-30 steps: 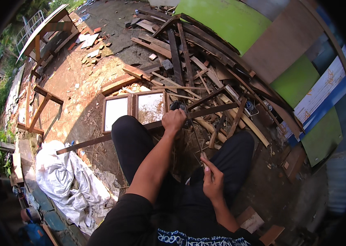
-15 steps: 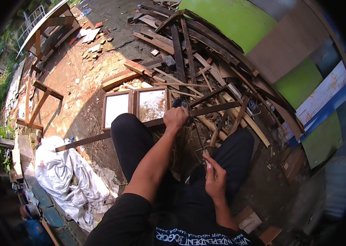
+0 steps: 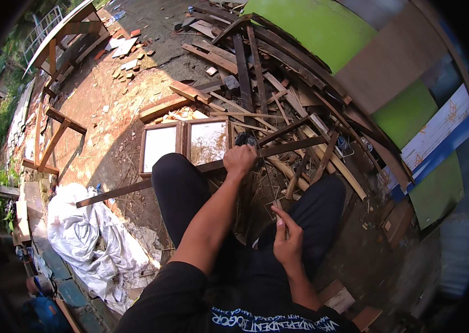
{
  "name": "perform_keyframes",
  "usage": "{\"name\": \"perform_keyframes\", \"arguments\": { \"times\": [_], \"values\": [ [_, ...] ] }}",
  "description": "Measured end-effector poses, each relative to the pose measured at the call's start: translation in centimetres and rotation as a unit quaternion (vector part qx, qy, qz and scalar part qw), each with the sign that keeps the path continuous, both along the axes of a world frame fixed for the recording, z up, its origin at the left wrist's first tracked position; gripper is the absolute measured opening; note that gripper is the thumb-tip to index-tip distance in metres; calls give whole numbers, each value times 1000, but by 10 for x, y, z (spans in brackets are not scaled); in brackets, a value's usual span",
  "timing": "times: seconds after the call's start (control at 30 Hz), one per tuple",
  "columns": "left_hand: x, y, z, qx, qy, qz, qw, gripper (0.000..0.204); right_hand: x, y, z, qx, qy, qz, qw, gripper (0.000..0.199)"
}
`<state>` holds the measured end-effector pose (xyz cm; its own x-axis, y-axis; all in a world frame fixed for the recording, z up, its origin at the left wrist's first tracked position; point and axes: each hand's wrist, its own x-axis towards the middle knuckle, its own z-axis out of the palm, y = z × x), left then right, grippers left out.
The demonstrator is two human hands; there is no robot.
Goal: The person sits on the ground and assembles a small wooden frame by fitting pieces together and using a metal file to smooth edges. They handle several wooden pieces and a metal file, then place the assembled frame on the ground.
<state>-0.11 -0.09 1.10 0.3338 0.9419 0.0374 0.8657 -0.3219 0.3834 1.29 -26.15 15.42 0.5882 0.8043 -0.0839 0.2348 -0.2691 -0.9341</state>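
Observation:
A long dark wooden bar runs crosswise in front of my knees, from the white sheet on the left to the wood pile on the right. My left hand, closed in a fist, grips the bar between my knees. Just beyond that fist is a small black object whose kind I cannot make out. My right hand is lower, beside my right knee, closed with the index finger stretched forward. It holds the near end of a long thin tool, seen nearly edge-on, which reaches up toward the bar by my left hand.
Two brown-framed panels lie beyond my left knee. A pile of wood strips and beams spreads ahead and right, beside green and brown boards. A crumpled white sheet lies left; a wooden frame stands farther off.
My right hand has shifted slightly to the left, and the thin tool's line has changed a little with it. My left hand stays on the bar in nearly the same place.

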Motion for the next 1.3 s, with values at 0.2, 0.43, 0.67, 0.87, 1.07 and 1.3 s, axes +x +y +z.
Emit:
{"name": "perform_keyframes", "arguments": {
  "times": [0.2,0.43,0.67,0.87,1.07,1.3],
  "values": [
    [0,1,1,-3,-8,18,1000,47,22,10,-15,26,-28,19,999,33],
    [3,-4,5,-10,2,2,1000,48,15,-6,-24,25,-45,9,999,33],
    [2,3,2,-14,16,18,1000,49,17,31,-15,27,-23,11,999,34],
    [3,-4,4,4,5,-10,1000,48,3,-25,-2,8,-5,1,1000,40],
    [-3,-1,0,29,9,11,999,49,26,64,-31,6,-36,-7,999,38],
    [3,1,-4,33,-5,23,999,48,4,-43,3,-6,15,0,1000,41]
  ]
}}
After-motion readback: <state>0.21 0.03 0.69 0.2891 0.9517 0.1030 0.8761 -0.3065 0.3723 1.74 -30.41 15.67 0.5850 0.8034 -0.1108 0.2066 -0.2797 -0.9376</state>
